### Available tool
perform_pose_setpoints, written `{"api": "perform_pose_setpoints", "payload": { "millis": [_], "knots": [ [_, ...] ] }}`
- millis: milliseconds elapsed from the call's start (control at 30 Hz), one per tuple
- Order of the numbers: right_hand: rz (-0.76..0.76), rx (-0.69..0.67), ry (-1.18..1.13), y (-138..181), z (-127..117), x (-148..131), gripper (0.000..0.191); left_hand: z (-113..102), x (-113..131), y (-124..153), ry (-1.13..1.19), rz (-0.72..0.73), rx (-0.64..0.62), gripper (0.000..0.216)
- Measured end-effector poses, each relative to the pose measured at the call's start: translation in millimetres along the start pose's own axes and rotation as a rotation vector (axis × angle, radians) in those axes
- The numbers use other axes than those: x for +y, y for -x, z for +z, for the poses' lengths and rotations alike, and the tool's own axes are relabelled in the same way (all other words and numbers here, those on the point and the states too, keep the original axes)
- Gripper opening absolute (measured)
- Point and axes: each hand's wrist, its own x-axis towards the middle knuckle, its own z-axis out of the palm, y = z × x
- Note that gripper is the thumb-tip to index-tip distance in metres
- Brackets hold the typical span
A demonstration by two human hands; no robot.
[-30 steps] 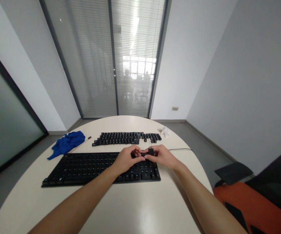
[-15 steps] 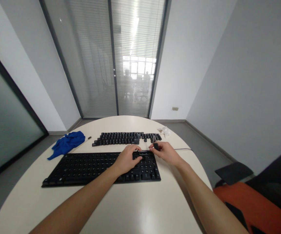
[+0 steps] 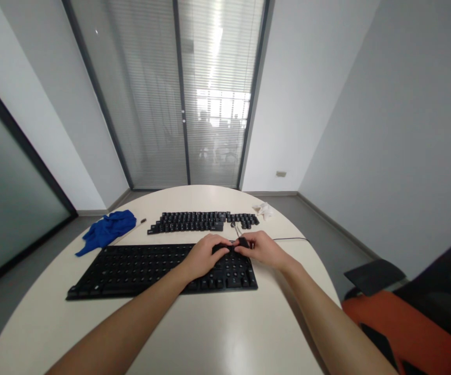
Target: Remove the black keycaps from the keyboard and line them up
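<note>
A black keyboard base [image 3: 139, 268] lies across the round white table [image 3: 194, 338], with rows of loose black keycaps [image 3: 197, 221] laid out behind it. My left hand [image 3: 202, 256] rests on the keyboard's right part, fingers curled down near the top edge. My right hand [image 3: 262, 248] is closed on a small black keycap [image 3: 243, 242] at the keyboard's top right corner, right beside my left fingertips.
A crumpled blue cloth [image 3: 108, 229] lies at the far left of the table, with a thin stick beside it. A white tissue [image 3: 265, 210] sits at the far right edge. A black cable [image 3: 291, 239] runs off the right. An orange-and-black chair [image 3: 409, 317] stands at the right.
My right hand carried the keycap back from near the loose keycap rows down to the keyboard's top right corner. My left hand stayed on the keyboard, shifting only slightly.
</note>
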Motion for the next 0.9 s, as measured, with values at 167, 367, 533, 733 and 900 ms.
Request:
{"api": "perform_pose_setpoints", "payload": {
  "millis": [167, 367, 533, 733, 900],
  "knots": [
    [-0.036, 0.083, 0.04, -1, 3, -6, 0.031, -1, 1, -3, 0.167, -0.095, 0.042, 0.014],
    [-0.072, 0.158, 0.078, -2, 8, -11, 0.033, 3, -2, -3, 0.329, -0.16, 0.068, 0.011],
    [-0.11, 0.161, 0.086, -2, 8, -12, 0.032, 0, 1, -4, 0.336, -0.186, 0.062, 0.015],
    [-0.12, 0.177, 0.092, -3, 8, -15, 0.034, -5, 1, -4, 0.408, -0.197, 0.005, 0.022],
    [-0.118, 0.19, 0.093, -3, 9, -14, 0.035, -5, 1, -3, 0.363, -0.173, -0.03, 0.023]
  ]
}}
